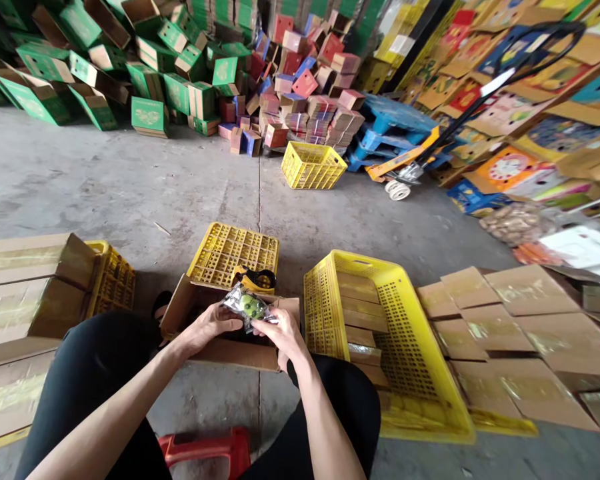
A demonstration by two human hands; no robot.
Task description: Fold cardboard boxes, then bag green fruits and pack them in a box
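Between my two hands is a small clear plastic packet (251,306) with a green, dark-spotted item inside; its exact kind I cannot make out. My left hand (214,325) grips the packet's left end, and my right hand (281,331) pinches its right end. Below them an open cardboard box (245,355) stands between my knees, its inside dark and mostly hidden by my hands. A yellow and black tape dispenser (255,279) lies just beyond the packet, at the box's far edge, by an upturned yellow crate (234,250).
To my right stands a yellow crate (405,347) partly filled with small cardboard boxes, with stacked cartons (520,333) beyond. Taped cartons (25,293) rise at my left. A red stool (207,450) is beneath me. Further off are another yellow crate (313,167) and a pallet jack (410,170).
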